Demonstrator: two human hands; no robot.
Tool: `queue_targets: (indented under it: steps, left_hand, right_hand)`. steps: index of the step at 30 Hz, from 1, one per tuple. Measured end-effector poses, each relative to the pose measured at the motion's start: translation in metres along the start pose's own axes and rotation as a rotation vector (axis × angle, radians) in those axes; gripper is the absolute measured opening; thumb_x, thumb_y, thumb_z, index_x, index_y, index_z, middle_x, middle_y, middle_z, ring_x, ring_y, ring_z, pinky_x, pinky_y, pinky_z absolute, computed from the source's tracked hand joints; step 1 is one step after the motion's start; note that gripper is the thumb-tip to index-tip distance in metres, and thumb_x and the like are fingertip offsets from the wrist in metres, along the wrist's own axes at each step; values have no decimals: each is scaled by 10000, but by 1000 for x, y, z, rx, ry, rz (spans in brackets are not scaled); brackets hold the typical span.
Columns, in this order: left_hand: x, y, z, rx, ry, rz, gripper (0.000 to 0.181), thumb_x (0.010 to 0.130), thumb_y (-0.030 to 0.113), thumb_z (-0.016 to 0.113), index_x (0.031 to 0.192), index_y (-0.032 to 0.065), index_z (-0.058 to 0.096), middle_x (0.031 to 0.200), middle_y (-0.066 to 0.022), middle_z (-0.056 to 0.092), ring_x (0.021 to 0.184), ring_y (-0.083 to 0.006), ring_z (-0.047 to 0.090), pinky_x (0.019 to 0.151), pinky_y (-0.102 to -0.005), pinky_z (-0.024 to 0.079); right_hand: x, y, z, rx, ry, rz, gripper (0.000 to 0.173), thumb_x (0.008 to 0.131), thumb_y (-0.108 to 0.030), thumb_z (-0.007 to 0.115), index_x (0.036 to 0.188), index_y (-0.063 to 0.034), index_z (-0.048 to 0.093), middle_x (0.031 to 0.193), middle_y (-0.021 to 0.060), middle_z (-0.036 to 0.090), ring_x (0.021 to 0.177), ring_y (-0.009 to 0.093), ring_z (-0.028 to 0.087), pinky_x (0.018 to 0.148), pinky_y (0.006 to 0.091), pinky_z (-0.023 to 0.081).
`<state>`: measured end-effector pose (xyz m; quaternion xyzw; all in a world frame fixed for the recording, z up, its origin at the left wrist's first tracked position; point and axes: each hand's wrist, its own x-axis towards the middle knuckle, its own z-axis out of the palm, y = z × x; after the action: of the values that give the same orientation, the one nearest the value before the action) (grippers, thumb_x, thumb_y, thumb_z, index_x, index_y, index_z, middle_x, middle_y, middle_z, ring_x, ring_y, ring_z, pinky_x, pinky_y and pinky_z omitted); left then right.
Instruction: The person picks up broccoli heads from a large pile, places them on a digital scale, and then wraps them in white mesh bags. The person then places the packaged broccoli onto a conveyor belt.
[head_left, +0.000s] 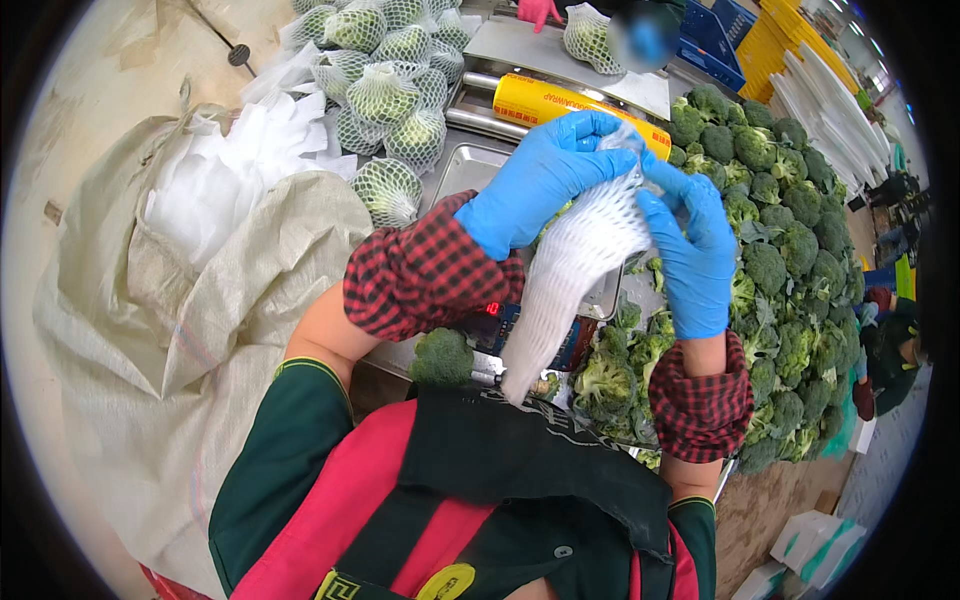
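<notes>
A white foam net sleeve (577, 259) hangs from both of my blue-gloved hands, its lower end reaching towards my apron. At its top edge, my left hand (544, 176) pinches the foam between thumb and fingers. My right hand (686, 232) grips the same edge from the other side, fingers bent. Behind the sleeve lies a metal tray (469, 169) on a scale with a lit red display (493, 308); something green shows partly behind the foam. A single bare broccoli head (442, 358) lies near my apron, left of the sleeve.
Net-covered broccoli (386, 191) is piled at the upper left, beside a woven sack (225, 300) of white foam sleeves (240, 165). A yellow wrap roll (525, 100) lies beyond my hands. Bare broccoli (799, 247) is heaped at right. A co-worker's pink-gloved hand (537, 11) is across the table.
</notes>
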<state>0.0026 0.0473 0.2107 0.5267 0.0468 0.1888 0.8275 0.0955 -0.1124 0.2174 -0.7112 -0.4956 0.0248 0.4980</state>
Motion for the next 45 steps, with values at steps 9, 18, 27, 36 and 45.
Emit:
queue_targets:
  steps: [9, 18, 27, 36, 45]
  left_hand:
    - [-8, -76, 12, 12, -49, -92, 411, 842, 79, 650, 1214, 4, 493, 1085, -69, 597, 951, -128, 587, 843, -258, 494]
    - [-61, -120, -8, 40, 20, -295, 358, 861, 102, 604, 1177, -24, 492, 1012, -106, 613, 804, -155, 637, 668, -256, 535]
    - [-69, -75, -95, 171, 430, -26, 318, 793, -5, 503, 1109, 27, 527, 1108, -98, 586, 1024, -167, 567, 915, -279, 450]
    - [-74, -74, -97, 343, 445, -127, 300, 867, 30, 510, 1164, 11, 551, 1125, -76, 590, 982, -127, 569, 857, -249, 466]
    - [-72, -85, -107, 485, 577, -111, 179, 910, 89, 536, 1070, 23, 585, 1023, -41, 610, 910, -95, 561, 833, -231, 451]
  right_hand:
    - [-43, 43, -12, 113, 23, 192, 185, 856, -86, 632, 1036, -46, 639, 935, 15, 550, 865, 112, 518, 779, 268, 436]
    - [-87, 65, 6, 124, 43, 323, 187, 953, -208, 510, 993, -35, 570, 898, 79, 604, 815, 147, 564, 750, 278, 456]
    - [-170, 73, 49, 157, -439, 504, 251, 931, -309, 518, 1032, -85, 572, 933, 137, 625, 849, 320, 607, 742, 377, 479]
    - [-140, 127, 3, -230, -547, 414, 223, 902, -302, 510, 991, -112, 587, 913, 131, 630, 842, 341, 607, 728, 409, 485]
    - [-135, 238, -86, -730, -524, 703, 250, 824, -308, 611, 1009, -141, 629, 903, 123, 653, 859, 314, 630, 754, 410, 498]
